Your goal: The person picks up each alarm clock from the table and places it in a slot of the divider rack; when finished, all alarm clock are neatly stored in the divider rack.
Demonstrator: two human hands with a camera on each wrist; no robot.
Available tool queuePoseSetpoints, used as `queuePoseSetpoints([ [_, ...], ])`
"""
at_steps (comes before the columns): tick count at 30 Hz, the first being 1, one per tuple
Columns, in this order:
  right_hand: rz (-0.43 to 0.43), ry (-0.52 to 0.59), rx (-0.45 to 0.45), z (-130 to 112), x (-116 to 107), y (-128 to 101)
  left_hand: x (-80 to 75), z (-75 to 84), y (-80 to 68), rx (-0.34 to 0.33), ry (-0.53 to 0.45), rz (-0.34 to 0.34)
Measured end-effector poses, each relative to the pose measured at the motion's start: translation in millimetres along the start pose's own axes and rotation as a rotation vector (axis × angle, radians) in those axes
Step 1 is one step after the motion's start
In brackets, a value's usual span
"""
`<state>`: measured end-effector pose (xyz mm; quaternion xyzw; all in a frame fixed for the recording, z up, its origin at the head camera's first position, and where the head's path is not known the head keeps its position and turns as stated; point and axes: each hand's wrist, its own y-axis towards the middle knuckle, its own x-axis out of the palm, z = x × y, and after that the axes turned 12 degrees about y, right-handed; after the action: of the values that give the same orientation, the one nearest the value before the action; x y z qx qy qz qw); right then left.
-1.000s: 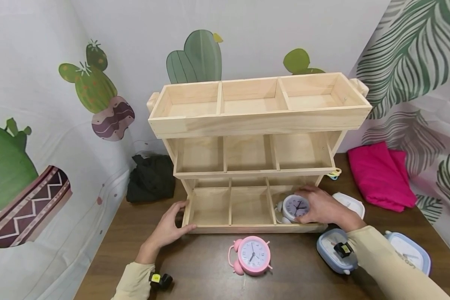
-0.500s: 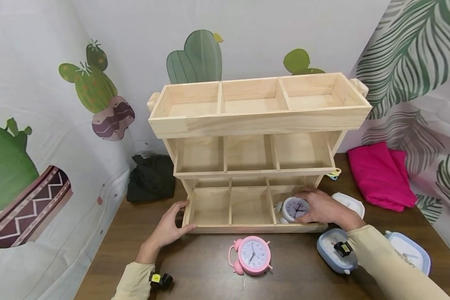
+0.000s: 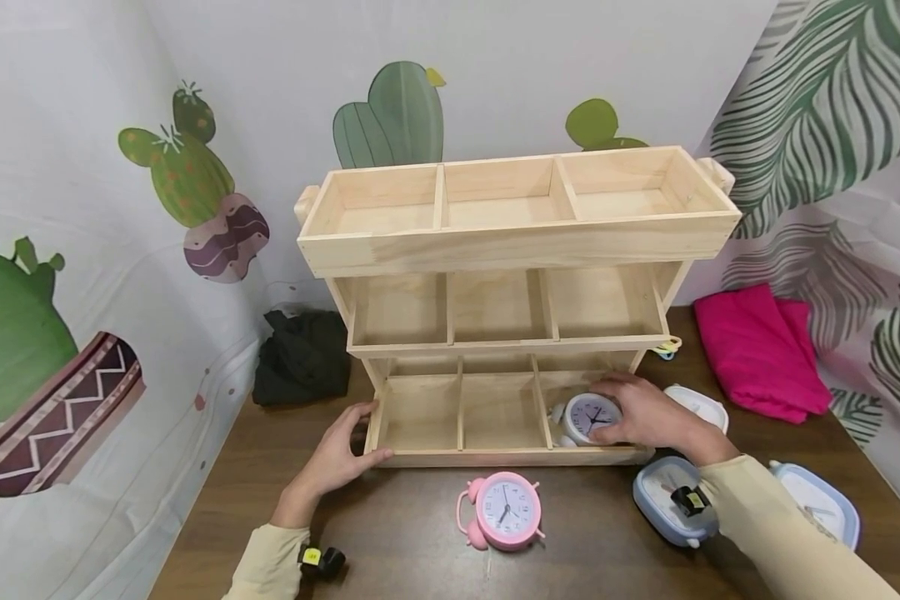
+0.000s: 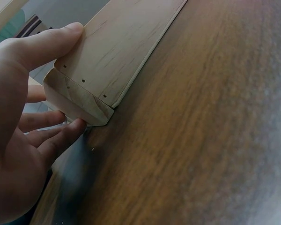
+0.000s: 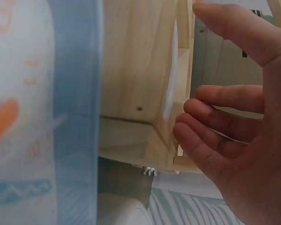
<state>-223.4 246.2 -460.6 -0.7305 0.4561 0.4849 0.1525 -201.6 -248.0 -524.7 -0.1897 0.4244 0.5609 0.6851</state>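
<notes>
The right hand (image 3: 645, 412) reached into the bottom right box of the wooden shelf (image 3: 510, 242), and its fingers curled around a white clock (image 3: 589, 417) that sat inside. The left hand (image 3: 337, 454) held the shelf's bottom left corner, thumb on the front and fingers round the side. A pink clock (image 3: 504, 510) lay on the brown table (image 3: 390, 542) just in front.

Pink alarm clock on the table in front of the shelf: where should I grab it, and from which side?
Grip the pink alarm clock around its round body, coming from above and the near side. It lies face up on the table, its bells pointing left, so the rim is free; both hands are at the wooden shelf.
</notes>
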Motion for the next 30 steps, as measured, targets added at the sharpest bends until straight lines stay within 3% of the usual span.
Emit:
queuePoseSetpoints([
  [14, 0.084, 0.008, -0.090, -27, 3, -8, 0.7, -0.3, 0.0, -0.010, -0.004, -0.010],
  [30, 0.086, 0.075, -0.130, -59, 23, -22, -0.3, 1.5, 0.7, 0.015, 0.048, -0.007],
])
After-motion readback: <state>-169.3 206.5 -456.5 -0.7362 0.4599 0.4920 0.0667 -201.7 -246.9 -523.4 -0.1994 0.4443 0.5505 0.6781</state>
